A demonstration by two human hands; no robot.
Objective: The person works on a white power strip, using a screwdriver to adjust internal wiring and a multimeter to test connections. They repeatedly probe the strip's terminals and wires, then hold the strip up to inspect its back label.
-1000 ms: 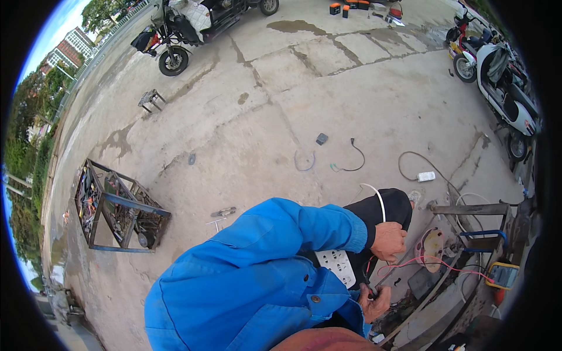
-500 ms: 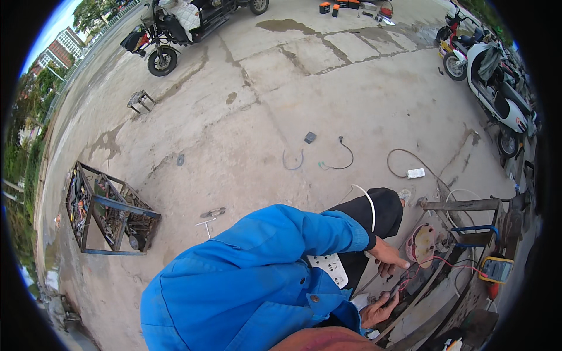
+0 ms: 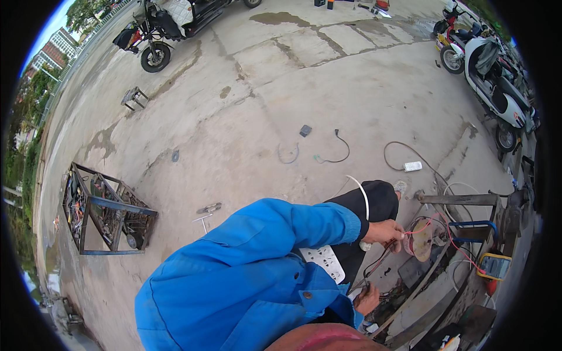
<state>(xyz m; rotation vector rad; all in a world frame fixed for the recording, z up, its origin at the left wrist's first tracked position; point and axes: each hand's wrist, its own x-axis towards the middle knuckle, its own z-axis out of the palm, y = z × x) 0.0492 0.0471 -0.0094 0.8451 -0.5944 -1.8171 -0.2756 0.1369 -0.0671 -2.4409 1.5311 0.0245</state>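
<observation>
My left hand (image 3: 383, 232), at the end of a blue sleeve, is closed with its fingertips pinched on a thin red wire (image 3: 419, 228). This wire runs across a round, pink-rimmed thing (image 3: 420, 243) toward the yellow-framed multimeter (image 3: 494, 266). Dark cables (image 3: 377, 261) hang between the two hands. Lower down, my right hand (image 3: 367, 299) is closed around a dark piece at the cables' lower end, too small to make out. A white power strip (image 3: 325, 261) lies by my dark trouser leg.
A metal frame with a wooden bar (image 3: 459, 199) stands at right, beside a blue-edged piece (image 3: 475, 231). A tool rack (image 3: 111, 210) is at left. Loose cords and a white adapter (image 3: 413, 167) lie on the concrete. Scooters (image 3: 494, 88) stand at far right, a three-wheeler (image 3: 170, 23) at far left.
My left hand has moved up and away from the right hand, drawing the red wire with it. The right hand has shifted slightly left. The whole view has shifted a little.
</observation>
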